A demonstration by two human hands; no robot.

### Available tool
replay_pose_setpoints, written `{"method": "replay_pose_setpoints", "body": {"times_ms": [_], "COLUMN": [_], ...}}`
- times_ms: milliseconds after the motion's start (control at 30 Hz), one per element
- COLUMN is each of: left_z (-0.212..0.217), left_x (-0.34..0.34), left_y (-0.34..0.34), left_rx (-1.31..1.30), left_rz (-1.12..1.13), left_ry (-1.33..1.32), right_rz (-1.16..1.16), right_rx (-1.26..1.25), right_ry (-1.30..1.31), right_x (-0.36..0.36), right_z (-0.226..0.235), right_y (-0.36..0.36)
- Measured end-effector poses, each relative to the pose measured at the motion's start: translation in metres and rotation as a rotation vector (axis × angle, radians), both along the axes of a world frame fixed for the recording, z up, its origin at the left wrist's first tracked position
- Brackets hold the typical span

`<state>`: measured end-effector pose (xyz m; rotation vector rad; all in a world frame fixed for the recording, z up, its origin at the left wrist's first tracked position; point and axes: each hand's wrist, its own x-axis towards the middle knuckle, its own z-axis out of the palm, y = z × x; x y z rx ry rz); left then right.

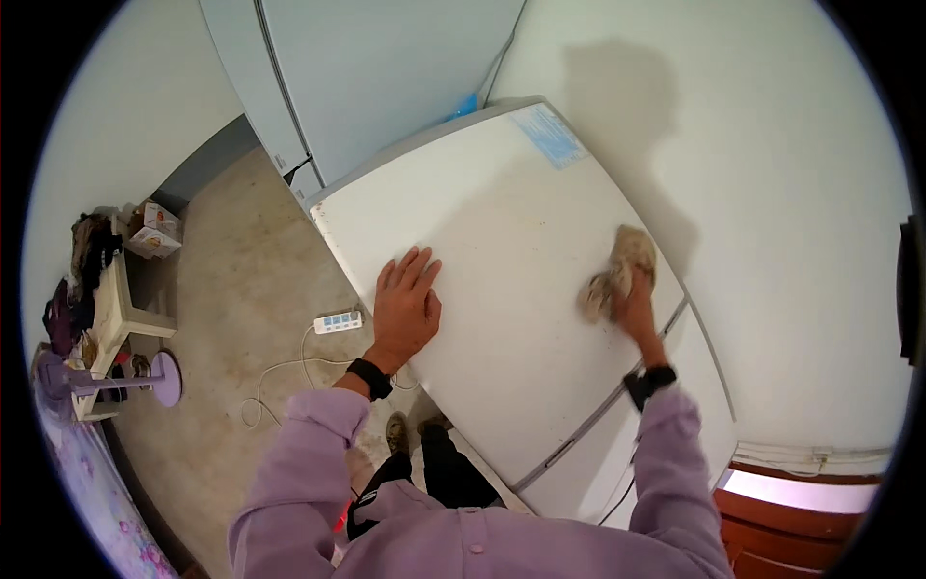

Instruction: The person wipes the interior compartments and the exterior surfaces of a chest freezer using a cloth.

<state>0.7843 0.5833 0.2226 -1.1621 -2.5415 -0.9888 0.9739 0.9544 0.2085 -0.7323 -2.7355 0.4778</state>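
Note:
My left hand (406, 307) rests flat on the white door panel of a refrigerator (482, 280), near its left edge, with fingers stretched out and nothing held. Toward the right edge of the same panel, my right hand (634, 311) is closed on a crumpled, brownish-grey cloth (632, 253). The cloth lies against the panel, and its lower part is smeared by motion. Small dark specks dot the surface. A blue-and-white label (549, 136) is stuck near the panel's far right corner. A seam with handle recesses (588, 422) separates this panel from another one nearer my body.
A grey-blue cabinet-like appliance (386, 77) stands beyond. On the floor at left lie a white power strip (339, 322) and its loose cord. A bench with clothes (121, 299), a box (154, 230) and a purple fan (125, 381) are farther left. A wall (772, 193) borders the right.

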Motion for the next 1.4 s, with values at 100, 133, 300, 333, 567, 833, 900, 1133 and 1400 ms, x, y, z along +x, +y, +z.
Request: {"method": "replay_pose_setpoints", "body": {"times_ms": [100, 133, 300, 333, 567, 833, 900, 1133, 1400], "left_z": [-0.002, -0.003, 0.001, 0.0, -0.006, -0.003, -0.002, 0.004, 0.001], "left_x": [0.001, 0.002, -0.002, -0.002, -0.003, -0.002, -0.002, -0.001, -0.002], "left_y": [0.01, 0.014, 0.007, 0.008, 0.003, 0.001, 0.0, 0.003, 0.007], "left_rx": [0.045, 0.039, 0.071, 0.065, 0.04, 0.0, 0.017, 0.015, 0.025], "left_rz": [-0.016, -0.007, -0.005, 0.0, -0.023, -0.029, -0.032, -0.024, -0.024], "left_ry": [-0.016, -0.017, 0.008, 0.017, 0.015, 0.03, 0.015, -0.007, -0.001], "right_rz": [-0.026, 0.041, -0.077, 0.019, 0.337, -0.066, -0.213, -0.243, -0.282], "right_rx": [0.213, 0.296, 0.046, 0.17, 0.006, -0.014, -0.085, 0.151, -0.057], "right_ry": [-0.025, -0.026, -0.076, -0.048, -0.064, -0.164, -0.146, -0.035, -0.016], "right_x": [-0.039, -0.052, -0.069, -0.063, 0.057, 0.088, 0.071, 0.033, 0.026], "right_z": [-0.007, 0.0, 0.014, 0.007, 0.046, 0.048, 0.038, 0.001, 0.011], "right_y": [0.096, 0.116, 0.104, 0.082, -0.144, -0.125, -0.076, 0.098, 0.091]}}
